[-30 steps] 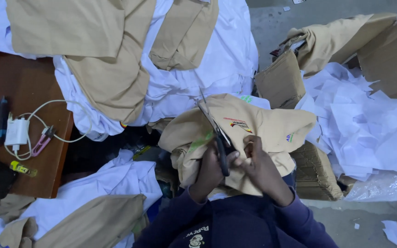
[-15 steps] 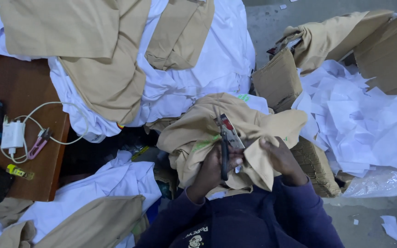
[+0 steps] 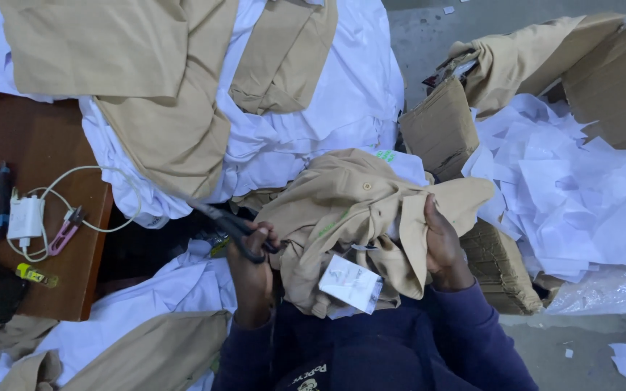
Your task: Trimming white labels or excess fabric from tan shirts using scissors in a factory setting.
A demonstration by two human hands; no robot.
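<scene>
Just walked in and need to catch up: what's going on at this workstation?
A person in a dark blue top holds a tan garment on their lap. The right hand grips its folded edge; the left hand holds black scissors pointed away from it. A white tag hangs from the garment. White and tan clothes lie piled around, paper scraps to the right.

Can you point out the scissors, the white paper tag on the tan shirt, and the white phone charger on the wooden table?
scissors [image 3: 235,230]: head view, on the dark handle loops in the left hand.
white paper tag [image 3: 350,283]: head view, middle of the tag.
white phone charger [image 3: 24,217]: head view, on the plug body.
</scene>
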